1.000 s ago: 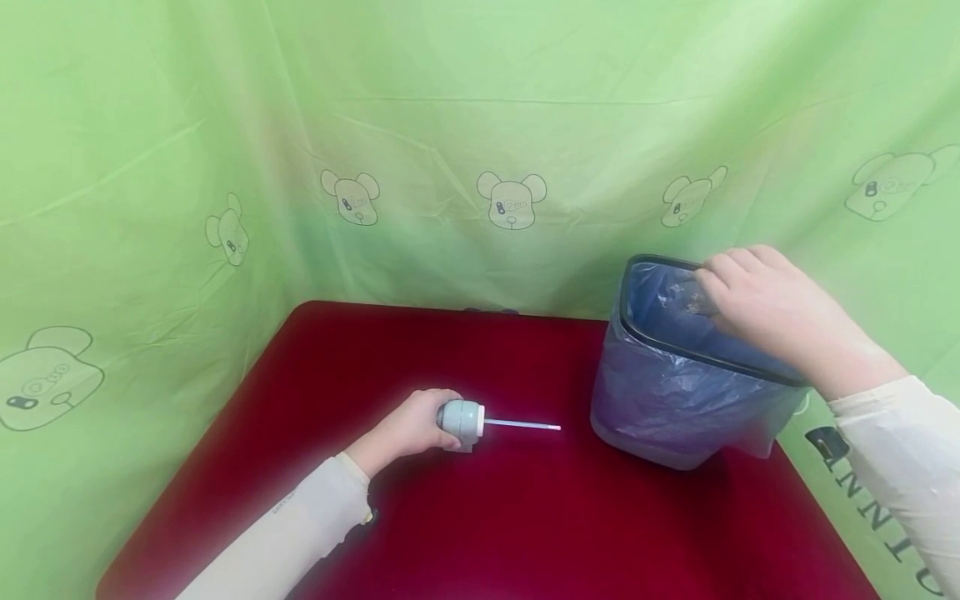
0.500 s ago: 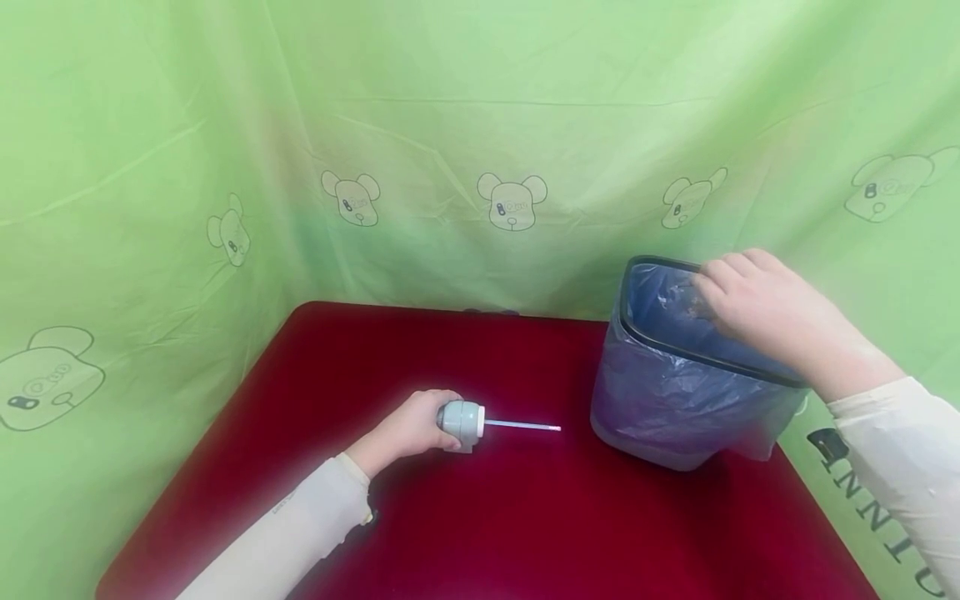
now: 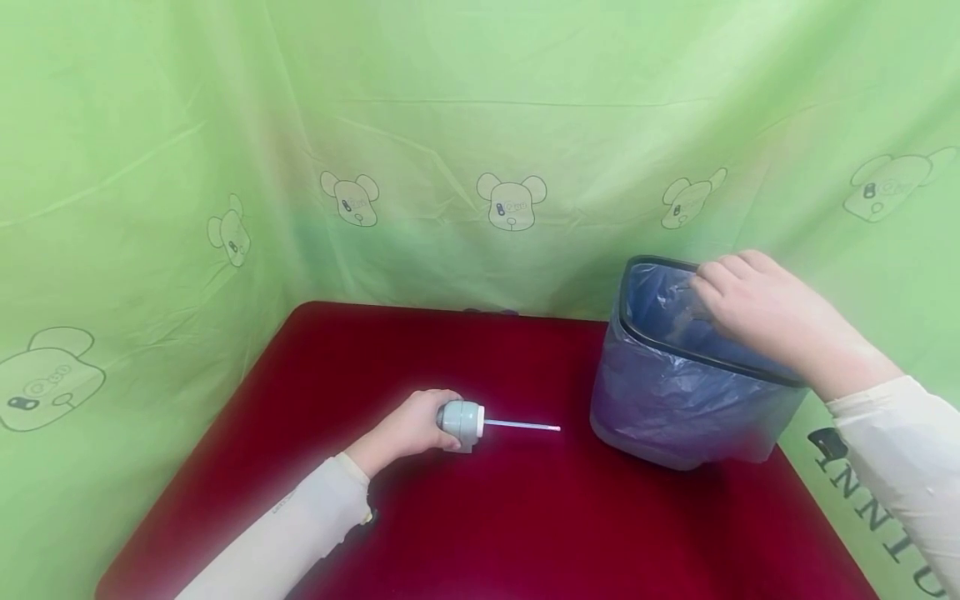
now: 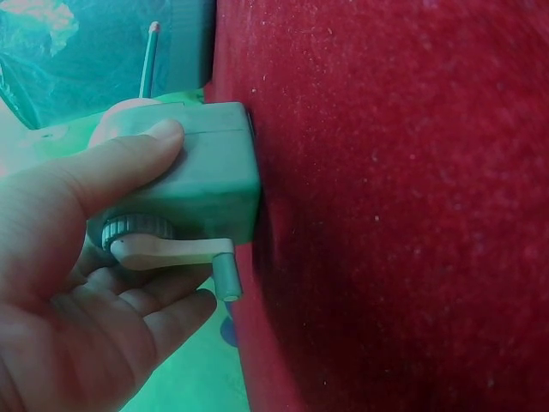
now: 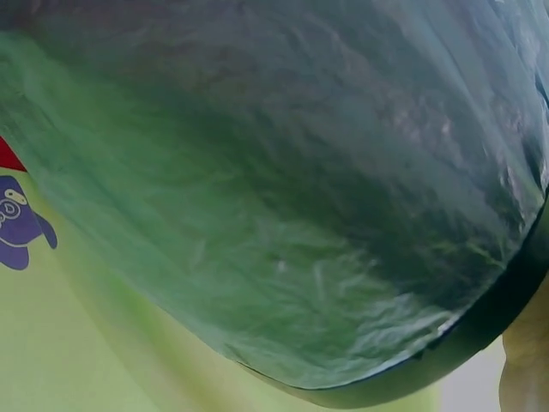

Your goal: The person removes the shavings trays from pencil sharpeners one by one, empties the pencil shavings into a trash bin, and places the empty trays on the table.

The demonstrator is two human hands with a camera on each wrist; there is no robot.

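Observation:
Low on the left half of the table, my left hand (image 3: 412,425) grips a pale green hand-crank pencil sharpener (image 4: 197,172), thumb on its side. A white crank handle (image 4: 176,251) with a grey knob shows in the left wrist view. From the sharpener's front a light blue pencil (image 3: 521,425) sticks out toward the bin. My right hand (image 3: 765,312) hangs over the mouth of the waste bin (image 3: 660,454), fingers curled down. Under its fingertips shows a small greyish see-through piece (image 3: 699,310), mostly hidden by the hand; I cannot tell its kind.
A thin bluish bag (image 3: 690,400) lines the bin and is folded over its dark rim (image 5: 480,318). The bin stands at the right of the dark red table (image 3: 420,350). Green curtains (image 3: 435,133) with bear prints enclose the table behind and at both sides.
The right hand shifts only slightly over the bin, and the greyish piece under its fingers looks more blurred and shows less. The left hand, sharpener and pencil stay put.

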